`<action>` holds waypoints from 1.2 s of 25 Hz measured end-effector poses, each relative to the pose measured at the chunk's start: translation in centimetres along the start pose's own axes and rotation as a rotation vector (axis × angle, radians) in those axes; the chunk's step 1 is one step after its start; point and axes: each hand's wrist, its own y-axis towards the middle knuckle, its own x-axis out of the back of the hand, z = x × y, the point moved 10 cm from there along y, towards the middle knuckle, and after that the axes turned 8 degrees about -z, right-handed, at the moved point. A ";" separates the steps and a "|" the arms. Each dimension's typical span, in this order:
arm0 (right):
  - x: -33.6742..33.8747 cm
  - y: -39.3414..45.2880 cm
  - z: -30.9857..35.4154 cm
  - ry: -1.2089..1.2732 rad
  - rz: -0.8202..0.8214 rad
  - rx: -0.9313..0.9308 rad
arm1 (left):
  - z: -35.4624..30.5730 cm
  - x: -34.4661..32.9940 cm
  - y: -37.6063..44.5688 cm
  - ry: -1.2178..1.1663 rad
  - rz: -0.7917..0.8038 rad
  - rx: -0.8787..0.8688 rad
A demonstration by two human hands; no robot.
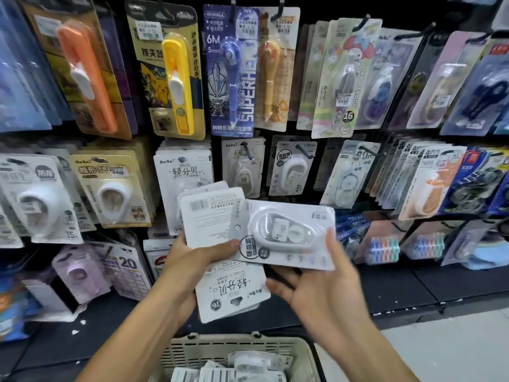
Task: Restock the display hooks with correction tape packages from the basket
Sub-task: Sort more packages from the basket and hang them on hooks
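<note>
From the head camera we count at least four flat, glossy correction tape packages (220, 224) fanned in our left hand (190, 260), thumb pinching them. Our right hand (322, 288) grips one blister package (283, 234) by its edge. The beige slotted basket (297, 351) below holds more.

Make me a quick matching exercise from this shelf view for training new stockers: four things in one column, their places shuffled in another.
Things:
1. basket
2. yellow clip pusher pack
3. white correction tape package
4. fanned packages

Places:
A. hanging in the top row
B. between both hands
C. at the bottom, below the arms
D. in the left hand alone

Pairs: 1-C, 2-A, 3-B, 4-D. The right hand holds the white package's right edge.
</note>
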 end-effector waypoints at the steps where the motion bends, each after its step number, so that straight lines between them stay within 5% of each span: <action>1: 0.1 0.2 1.1 -0.052 0.024 0.006 | -0.4 0.2 0.2 0.005 -0.006 -0.003; 4: 2.0 0.9 4.3 -0.490 -0.034 0.088 | -1.6 0.8 0.5 0.023 0.011 -0.023; 6: 1.2 0.7 4.3 -0.792 0.068 0.111 | -2.2 0.8 0.4 0.009 0.043 -0.019; 10: -0.2 0.1 3.3 -0.899 0.188 0.163 | -2.7 0.9 0.2 0.016 0.032 -0.023; 14: 1.8 2.2 9.5 -0.808 -0.195 0.497 | -2.6 1.7 0.3 0.004 -0.021 -0.013; 17: 3.1 3.8 12.3 -0.763 -0.370 0.552 | -2.4 1.8 0.1 0.005 -0.020 -0.014; 25: 4.2 3.7 14.1 -0.765 -0.598 0.709 | -1.9 1.2 0.3 0.035 0.005 -0.013; 30: 4.5 4.5 10.8 -0.503 -0.493 0.446 | -1.8 1.0 0.3 0.038 0.008 -0.012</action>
